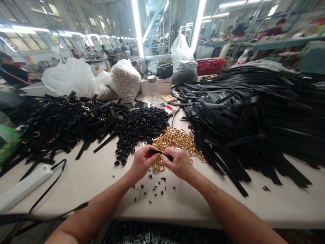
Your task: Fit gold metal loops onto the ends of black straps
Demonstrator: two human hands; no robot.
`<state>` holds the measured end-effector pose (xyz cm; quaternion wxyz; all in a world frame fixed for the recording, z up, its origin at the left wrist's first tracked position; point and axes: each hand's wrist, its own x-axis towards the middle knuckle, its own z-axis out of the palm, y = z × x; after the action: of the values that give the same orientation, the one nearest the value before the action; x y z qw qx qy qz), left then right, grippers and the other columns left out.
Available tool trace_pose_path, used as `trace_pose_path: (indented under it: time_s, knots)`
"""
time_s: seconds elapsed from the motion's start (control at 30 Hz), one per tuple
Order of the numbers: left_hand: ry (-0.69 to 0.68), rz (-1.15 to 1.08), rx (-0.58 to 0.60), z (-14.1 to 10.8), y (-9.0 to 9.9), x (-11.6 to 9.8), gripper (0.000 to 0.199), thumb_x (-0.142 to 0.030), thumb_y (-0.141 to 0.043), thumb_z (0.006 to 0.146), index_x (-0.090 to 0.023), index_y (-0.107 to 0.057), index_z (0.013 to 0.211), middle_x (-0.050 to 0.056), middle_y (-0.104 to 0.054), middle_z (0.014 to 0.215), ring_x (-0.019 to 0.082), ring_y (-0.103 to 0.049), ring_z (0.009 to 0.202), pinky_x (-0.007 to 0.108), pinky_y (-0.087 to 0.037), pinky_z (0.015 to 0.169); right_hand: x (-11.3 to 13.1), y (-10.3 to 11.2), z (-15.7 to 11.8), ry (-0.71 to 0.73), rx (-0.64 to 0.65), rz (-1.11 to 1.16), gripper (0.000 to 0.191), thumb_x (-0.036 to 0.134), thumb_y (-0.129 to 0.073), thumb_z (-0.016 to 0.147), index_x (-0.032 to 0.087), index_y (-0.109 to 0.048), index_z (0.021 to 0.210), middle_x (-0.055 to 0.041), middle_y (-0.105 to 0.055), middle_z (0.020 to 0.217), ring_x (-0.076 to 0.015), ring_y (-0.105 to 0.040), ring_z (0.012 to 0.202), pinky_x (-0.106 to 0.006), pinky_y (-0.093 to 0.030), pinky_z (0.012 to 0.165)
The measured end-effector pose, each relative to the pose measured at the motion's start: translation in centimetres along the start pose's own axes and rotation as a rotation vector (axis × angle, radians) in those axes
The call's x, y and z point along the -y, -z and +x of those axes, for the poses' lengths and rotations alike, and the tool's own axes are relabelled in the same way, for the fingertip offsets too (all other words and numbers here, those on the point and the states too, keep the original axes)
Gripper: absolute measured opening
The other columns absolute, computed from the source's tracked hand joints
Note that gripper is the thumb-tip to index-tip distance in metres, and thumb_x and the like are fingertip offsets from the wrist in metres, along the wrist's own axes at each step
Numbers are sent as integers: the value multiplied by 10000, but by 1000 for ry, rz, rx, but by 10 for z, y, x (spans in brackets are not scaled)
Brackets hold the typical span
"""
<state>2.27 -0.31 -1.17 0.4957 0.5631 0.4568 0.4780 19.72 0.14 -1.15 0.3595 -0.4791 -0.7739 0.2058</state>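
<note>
Both hands meet over the table's middle, pinching a short black strap [154, 151] between them. My left hand [142, 162] is closed on its left part, and my right hand [178, 163] closes on the part at right. A bit of gold shows where the fingertips meet; whether it is a buckle on the strap I cannot tell. Just behind the hands lies a heap of gold buckles [177, 138]. Left of that spreads a pile of small black loops [142, 125]. Small black scraps [161, 192] are scattered on the table in front of the hands.
Long black straps [228, 118] cover the right side. Black straps with gold buckles [63, 118] are heaped at left, near a white power strip [27, 186] with a cord. Behind stand filled plastic bags [125, 81], a glass jar [152, 88] and a red basket [210, 66].
</note>
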Motion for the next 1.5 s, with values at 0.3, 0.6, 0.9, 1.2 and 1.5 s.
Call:
trace_pose_path:
  time_s: [0.3,0.6,0.9,1.2,1.5]
  knots:
    - [144,-305,187,3,8,4,318,-373,-736,755,-165,-702,992,57,-695,822,132,-630,646,242,-520,627,0,14,2,-5,112,263,248,272,-575,849,177,-563,620,48,-507,542,-78,-418,496,-204,-304,484]
    - [231,-233,226,7,10,-3,303,-322,-826,641,-147,-694,851,30,-690,750,126,-623,626,239,-502,604,-4,15,4,85,242,155,225,250,-570,873,180,-615,664,35,-569,591,-90,-478,547,-214,-313,534]
    - [60,71,165,7,11,-5,199,-319,-766,684,-151,-707,772,16,-643,661,102,-540,550,205,-420,493,-15,22,7,293,89,-248,328,368,-498,951,186,-602,698,-4,-612,651,-113,-520,583,-252,-307,566]
    - [182,-262,-16,11,6,-3,222,-328,-771,664,-141,-673,732,-13,-617,642,83,-527,558,200,-438,562,-5,23,7,399,-264,-221,172,303,-583,912,201,-645,788,-48,-673,842,-171,-598,808,-303,-430,792]
    - [239,-324,41,4,-4,6,229,-323,-806,653,-143,-690,734,-9,-637,645,75,-528,554,192,-430,566,-2,-4,4,70,4,375,220,392,-598,897,232,-711,997,-45,-697,964,-183,-645,885,-295,-499,790]
